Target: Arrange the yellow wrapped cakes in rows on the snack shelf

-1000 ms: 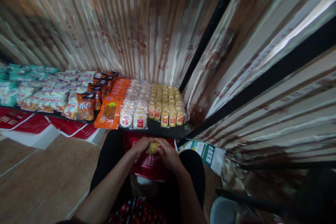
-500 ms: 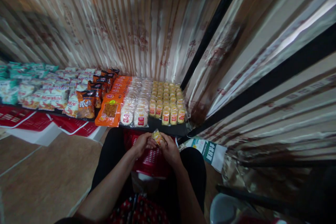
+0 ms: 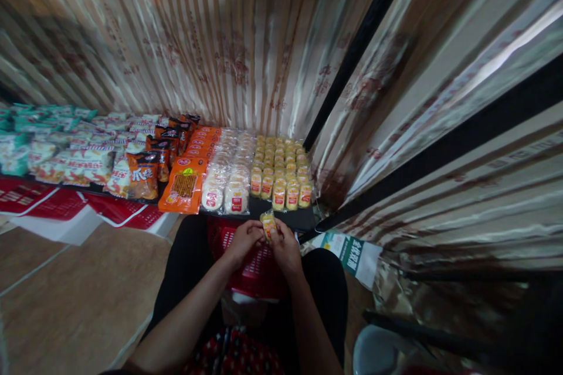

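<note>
Striped, creased sheeting (image 3: pixel 211 41) bearing reddish-brown print forms the far wall and the right side. Two black bars cross it at right: a slanting narrow pole (image 3: pixel 352 58) and, nearer, a thicker beam (image 3: pixel 440 135). A low black shelf (image 3: pixel 303 220) runs from left to centre before the far sheeting. Brown floor tiles (image 3: pixel 79 281) with pale joints show at near left. Lighting is dim; a bright strip (image 3: pixel 519 41) shows at far right.

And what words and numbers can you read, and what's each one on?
"爪": front black-and-orange bag; its next character is unclear.
Too small or blurred: print on the held yellow packet, other yellow packets, white packets, orange packets, white bags, teal bags, curtain, green-and-white sheet, red sheets.
No clear numbers.
</note>
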### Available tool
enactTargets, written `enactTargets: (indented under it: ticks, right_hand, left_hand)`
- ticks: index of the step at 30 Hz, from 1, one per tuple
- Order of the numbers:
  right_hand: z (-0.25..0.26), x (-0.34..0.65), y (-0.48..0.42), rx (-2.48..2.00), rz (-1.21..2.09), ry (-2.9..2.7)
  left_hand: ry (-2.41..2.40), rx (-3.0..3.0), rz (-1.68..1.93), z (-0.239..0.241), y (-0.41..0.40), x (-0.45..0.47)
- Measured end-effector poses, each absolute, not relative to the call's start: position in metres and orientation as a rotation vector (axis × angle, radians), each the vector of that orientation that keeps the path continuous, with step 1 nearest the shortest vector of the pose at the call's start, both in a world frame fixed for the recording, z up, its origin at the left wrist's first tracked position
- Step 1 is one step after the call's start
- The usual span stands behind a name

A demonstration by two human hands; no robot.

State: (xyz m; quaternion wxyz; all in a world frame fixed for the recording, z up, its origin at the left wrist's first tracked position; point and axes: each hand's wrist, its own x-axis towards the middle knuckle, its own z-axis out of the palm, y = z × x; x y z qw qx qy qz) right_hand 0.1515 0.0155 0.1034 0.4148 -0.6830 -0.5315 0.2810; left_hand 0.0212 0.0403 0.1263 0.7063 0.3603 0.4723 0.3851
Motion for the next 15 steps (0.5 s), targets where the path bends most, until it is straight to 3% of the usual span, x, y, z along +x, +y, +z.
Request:
enactTargets:
  ticks: [15]
  right_hand:
    - [0.117, 0.133, 0.039, -1.719, 0.695, -1.15]
  left_hand:
    - [1.161, 0.973, 1.027, 0.125, 0.048, 0.033]
